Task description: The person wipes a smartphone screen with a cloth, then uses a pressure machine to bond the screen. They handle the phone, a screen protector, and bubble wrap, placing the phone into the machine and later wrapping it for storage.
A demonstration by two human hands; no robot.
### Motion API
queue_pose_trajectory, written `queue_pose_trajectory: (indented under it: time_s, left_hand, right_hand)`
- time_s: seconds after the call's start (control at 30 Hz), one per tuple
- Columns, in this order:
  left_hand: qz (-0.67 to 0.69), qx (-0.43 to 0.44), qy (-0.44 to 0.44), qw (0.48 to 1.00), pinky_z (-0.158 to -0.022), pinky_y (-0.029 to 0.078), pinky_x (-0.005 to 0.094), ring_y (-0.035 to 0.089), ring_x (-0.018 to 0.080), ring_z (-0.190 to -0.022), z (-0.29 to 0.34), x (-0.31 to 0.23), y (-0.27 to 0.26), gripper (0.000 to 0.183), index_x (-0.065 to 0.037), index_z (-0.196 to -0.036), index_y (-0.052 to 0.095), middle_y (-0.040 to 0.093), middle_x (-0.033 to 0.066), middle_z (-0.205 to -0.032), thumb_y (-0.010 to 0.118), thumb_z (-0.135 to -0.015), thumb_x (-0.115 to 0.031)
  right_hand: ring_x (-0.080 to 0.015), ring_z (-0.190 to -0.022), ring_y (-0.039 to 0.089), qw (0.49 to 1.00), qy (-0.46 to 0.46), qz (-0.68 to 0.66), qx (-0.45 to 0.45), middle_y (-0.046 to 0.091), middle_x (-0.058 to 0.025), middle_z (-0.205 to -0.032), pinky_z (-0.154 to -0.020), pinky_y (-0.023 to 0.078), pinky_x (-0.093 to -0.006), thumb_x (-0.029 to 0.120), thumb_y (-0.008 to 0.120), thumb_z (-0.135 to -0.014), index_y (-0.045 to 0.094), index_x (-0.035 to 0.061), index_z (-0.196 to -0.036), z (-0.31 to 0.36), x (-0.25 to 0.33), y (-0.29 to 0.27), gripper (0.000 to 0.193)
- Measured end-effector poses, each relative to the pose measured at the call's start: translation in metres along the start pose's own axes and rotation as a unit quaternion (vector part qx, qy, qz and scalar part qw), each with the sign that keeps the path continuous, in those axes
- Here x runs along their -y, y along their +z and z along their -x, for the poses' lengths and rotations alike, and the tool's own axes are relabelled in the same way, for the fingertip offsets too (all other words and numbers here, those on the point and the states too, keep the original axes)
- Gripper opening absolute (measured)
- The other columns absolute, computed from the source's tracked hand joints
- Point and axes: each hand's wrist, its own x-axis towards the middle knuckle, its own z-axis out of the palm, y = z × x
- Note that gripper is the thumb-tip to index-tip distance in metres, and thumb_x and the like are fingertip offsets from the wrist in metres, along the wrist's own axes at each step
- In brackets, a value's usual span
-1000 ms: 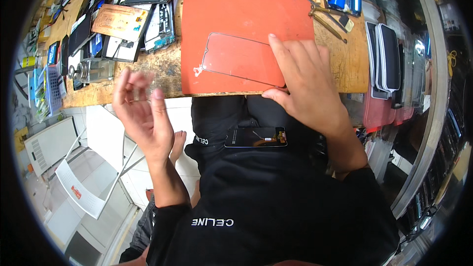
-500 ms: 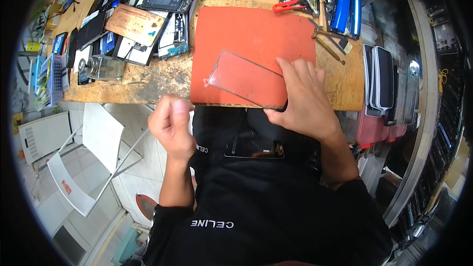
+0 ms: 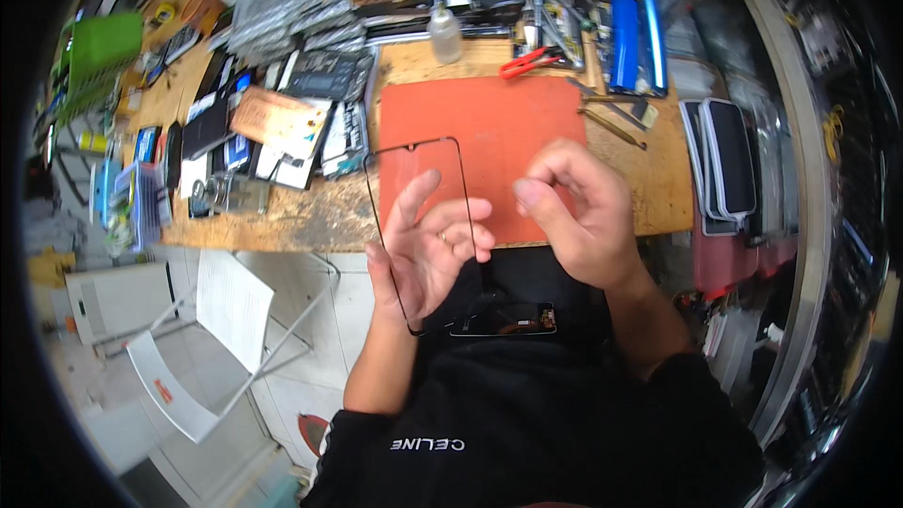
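Observation:
A clear phone front glass [image 3: 419, 169] with a thin black border stands raised and tilted over the front edge of the bench. My left hand [image 3: 423, 259] shows through it, gripping the pane by its long edges with thumb and fingers. To its right, above the orange-red mat [image 3: 489, 113], my right hand [image 3: 583, 207] is closed, its thumb against the curled fingers. Whether anything small is pinched there cannot be made out. On my lap, below the glass, lies a dark phone screen [image 3: 503, 320] with a gold-coloured patch at its right end.
Phone parts [image 3: 282, 122] are heaped at the bench's left. At the back stand a clear bottle [image 3: 445, 36], red-handled pliers [image 3: 527, 63] and blue cases [image 3: 624, 42]. A screwdriver [image 3: 616, 129] lies right of the mat; a folding chair [image 3: 235, 310] is at left.
The glass has come up off the mat and leftward, from my right hand into my left. My right hand has let go of it and closed. The view has shifted, showing more of the bench's back.

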Motion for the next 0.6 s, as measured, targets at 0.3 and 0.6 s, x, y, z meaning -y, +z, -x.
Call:
queue_pose_trajectory:
  time_s: [0.3, 0.6]
  left_hand:
    - [-0.145, 0.033, -0.032, 0.988, -0.101, 0.048, 0.0442, 0.063, 0.0334, -0.117, -0.001, 0.021, 0.012, 0.081, -0.006, -0.163, 0.033, 0.054, 0.0331, -0.146, 0.041, -0.107, -0.063]
    - [-0.209, 0.017, -0.033, 0.977, -0.103, 0.046, 0.0443, 0.061, 0.0333, -0.12, 0.0, 0.021, 0.023, 0.083, -0.003, -0.162, 0.035, 0.054, 0.031, -0.146, 0.052, -0.105, -0.061]
  right_hand:
    - [-0.0108, -0.066, 0.068, 0.988, -0.107, 0.023, -0.107, 0.068, -0.0102, -0.094, -0.053, 0.053, -0.0254, -0.012, 0.07, -0.092, 0.069, -0.0051, -0.1, -0.001, -0.008, 0.003, 0.011]
    - [-0.0123, -0.059, 0.064, 0.973, -0.164, 0.03, -0.156, 0.067, -0.0105, -0.093, -0.047, 0.05, -0.0266, -0.017, 0.069, -0.09, 0.07, -0.0051, -0.101, 0.006, -0.013, 0.007, 0.016]
